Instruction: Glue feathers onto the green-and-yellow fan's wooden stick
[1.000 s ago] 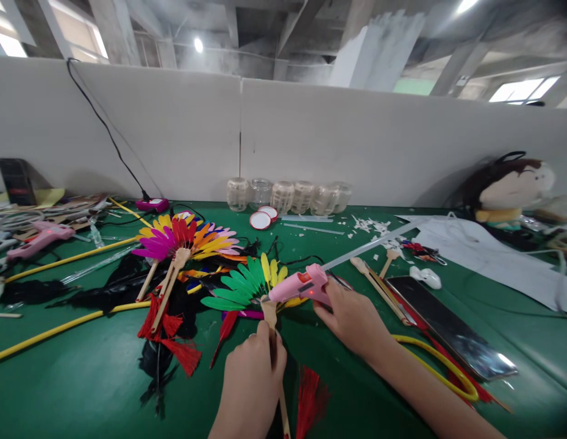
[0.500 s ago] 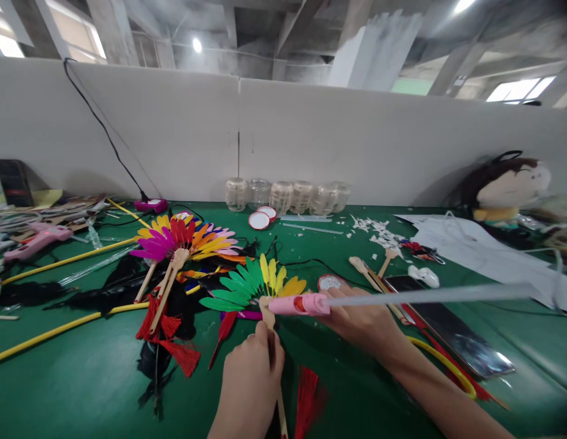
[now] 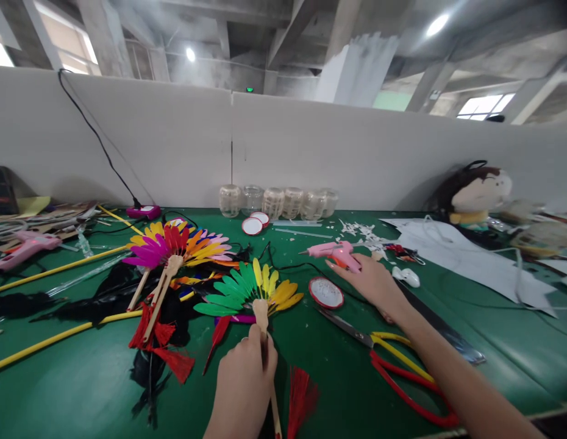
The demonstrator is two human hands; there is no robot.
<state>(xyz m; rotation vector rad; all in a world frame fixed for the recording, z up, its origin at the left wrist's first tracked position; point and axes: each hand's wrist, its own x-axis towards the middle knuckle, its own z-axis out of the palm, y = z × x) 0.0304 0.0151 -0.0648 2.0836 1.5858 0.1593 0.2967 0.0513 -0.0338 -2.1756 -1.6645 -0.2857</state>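
My left hand (image 3: 244, 378) is closed round the wooden handle of a feather fan (image 3: 260, 311). Green, yellow and orange feathers spread from the fan's top, and a red tassel (image 3: 302, 396) lies by its lower end. Over to the right, my right hand (image 3: 372, 283) is closed on the grip of a pink hot glue gun (image 3: 331, 250), whose nozzle points left. Its palm hides part of the grip. Scissors (image 3: 372, 341) with red and yellow handles lie below that hand. Left of the fan is a red feather (image 3: 217, 341).
Finished-looking multicoloured feather fans (image 3: 174, 265) with red tassels lie left, among black feathers and yellow tubing (image 3: 68, 332). Glass jars (image 3: 292, 203) line the partition. A round lid (image 3: 326, 292), white scraps (image 3: 356, 230), paper (image 3: 430, 244) and a plush doll (image 3: 475, 189) are to the right.
My right hand has carried the glue gun away from the fan, rightward and farther back. The scissors and round lid now show fully. My left hand still holds the fan.
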